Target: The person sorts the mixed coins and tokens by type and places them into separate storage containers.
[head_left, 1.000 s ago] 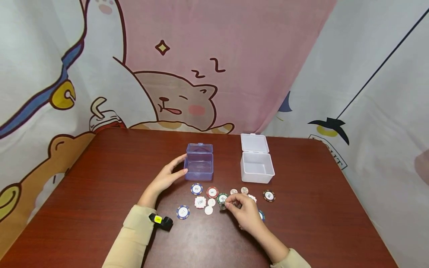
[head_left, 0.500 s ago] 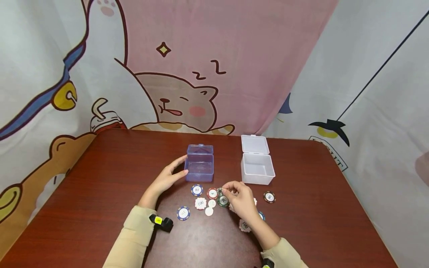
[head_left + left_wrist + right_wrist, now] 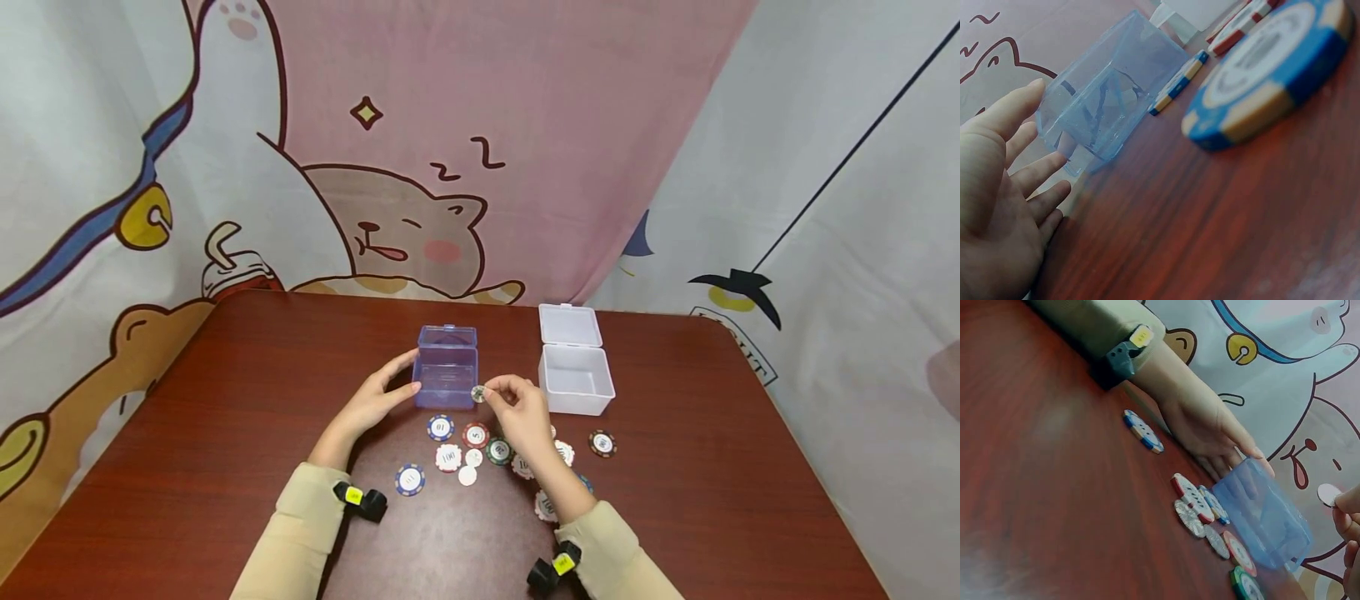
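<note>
A translucent blue-purple box (image 3: 447,396) stands on the table with its lid raised. My left hand (image 3: 373,397) rests against its left side, thumb at the front corner and fingers loosely extended, as the left wrist view shows with the box (image 3: 1107,94). Beside the box's right front corner, my right hand (image 3: 521,411) pinches a small silvery coin (image 3: 478,394) between thumb and forefinger. The right wrist view shows the coin (image 3: 1328,494) above the table. Near the hands lie poker chips, among them a green chip (image 3: 498,451), a red chip (image 3: 476,435) and a blue chip (image 3: 440,427).
An open white box (image 3: 576,382) stands right of the right hand. Two pale coins (image 3: 468,476) lie among the chips. A dark chip (image 3: 602,443) sits apart on the right. The right forearm partly covers several chips. A printed cloth (image 3: 600,167) hangs behind the table (image 3: 262,375).
My right hand has moved up and left from among the chips to the blue box's front right corner, carrying the coin. The left hand stays against the box.
</note>
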The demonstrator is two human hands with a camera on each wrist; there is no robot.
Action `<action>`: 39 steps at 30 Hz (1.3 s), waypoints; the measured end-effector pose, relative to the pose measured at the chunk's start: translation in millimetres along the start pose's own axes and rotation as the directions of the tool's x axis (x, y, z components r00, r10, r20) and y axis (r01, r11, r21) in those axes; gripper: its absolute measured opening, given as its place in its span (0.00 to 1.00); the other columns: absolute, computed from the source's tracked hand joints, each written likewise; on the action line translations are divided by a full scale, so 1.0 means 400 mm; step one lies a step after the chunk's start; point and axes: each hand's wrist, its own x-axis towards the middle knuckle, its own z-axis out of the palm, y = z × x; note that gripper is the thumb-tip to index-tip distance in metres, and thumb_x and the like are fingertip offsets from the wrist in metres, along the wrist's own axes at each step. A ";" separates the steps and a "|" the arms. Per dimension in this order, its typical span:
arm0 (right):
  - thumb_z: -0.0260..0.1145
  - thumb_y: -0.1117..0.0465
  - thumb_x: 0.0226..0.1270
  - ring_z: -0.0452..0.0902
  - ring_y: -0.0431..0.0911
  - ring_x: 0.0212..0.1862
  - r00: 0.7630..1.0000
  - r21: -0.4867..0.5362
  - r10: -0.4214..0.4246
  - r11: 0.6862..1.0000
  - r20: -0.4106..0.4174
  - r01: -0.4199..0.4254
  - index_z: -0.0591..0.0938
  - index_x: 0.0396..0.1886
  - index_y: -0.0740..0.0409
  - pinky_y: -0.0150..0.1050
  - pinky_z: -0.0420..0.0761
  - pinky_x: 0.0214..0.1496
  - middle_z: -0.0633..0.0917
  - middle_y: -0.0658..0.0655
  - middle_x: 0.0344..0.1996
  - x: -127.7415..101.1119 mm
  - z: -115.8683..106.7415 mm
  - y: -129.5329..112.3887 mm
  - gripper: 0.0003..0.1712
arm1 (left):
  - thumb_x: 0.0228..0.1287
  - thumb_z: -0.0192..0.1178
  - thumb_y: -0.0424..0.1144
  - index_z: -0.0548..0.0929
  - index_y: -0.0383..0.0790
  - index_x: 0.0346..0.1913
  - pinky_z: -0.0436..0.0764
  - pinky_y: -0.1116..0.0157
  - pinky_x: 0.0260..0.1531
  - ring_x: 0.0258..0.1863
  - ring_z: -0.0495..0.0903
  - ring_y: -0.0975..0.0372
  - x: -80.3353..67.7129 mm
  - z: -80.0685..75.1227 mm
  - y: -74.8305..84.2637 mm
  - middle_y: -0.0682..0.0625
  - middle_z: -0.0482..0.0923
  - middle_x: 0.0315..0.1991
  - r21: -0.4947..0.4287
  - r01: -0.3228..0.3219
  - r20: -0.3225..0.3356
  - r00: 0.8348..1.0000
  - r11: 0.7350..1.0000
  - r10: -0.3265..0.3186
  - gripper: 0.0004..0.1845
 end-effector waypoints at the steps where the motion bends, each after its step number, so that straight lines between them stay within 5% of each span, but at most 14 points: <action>1: 0.69 0.68 0.56 0.67 0.42 0.23 1.000 0.003 -0.007 1.000 -0.005 0.007 0.85 0.28 0.63 0.44 0.66 0.48 0.75 0.49 0.16 0.007 0.004 0.000 0.01 | 0.66 0.59 0.32 0.60 0.29 0.70 0.50 0.45 0.65 0.69 0.55 0.46 0.000 0.000 -0.001 0.33 0.60 0.68 -0.001 -0.003 0.000 1.000 1.000 0.003 0.33; 15: 0.69 0.66 0.57 0.68 0.42 0.24 1.000 -0.044 0.016 0.999 -0.015 -0.017 0.86 0.29 0.61 0.34 0.67 0.26 0.76 0.49 0.17 0.094 0.046 0.002 0.02 | 0.66 0.59 0.33 0.61 0.29 0.70 0.51 0.46 0.66 0.69 0.55 0.46 -0.001 -0.002 -0.001 0.33 0.60 0.68 0.002 0.001 0.001 1.000 1.000 -0.001 0.33; 39: 0.70 0.68 0.56 0.75 0.40 0.26 0.996 -0.014 0.082 0.997 -0.024 -0.082 0.87 0.30 0.64 0.32 0.74 0.30 0.84 0.54 0.23 0.145 0.094 0.038 0.02 | 0.66 0.59 0.32 0.60 0.28 0.70 0.50 0.44 0.65 0.69 0.56 0.45 0.001 -0.001 -0.002 0.31 0.59 0.67 -0.009 -0.013 0.005 1.000 1.000 0.013 0.33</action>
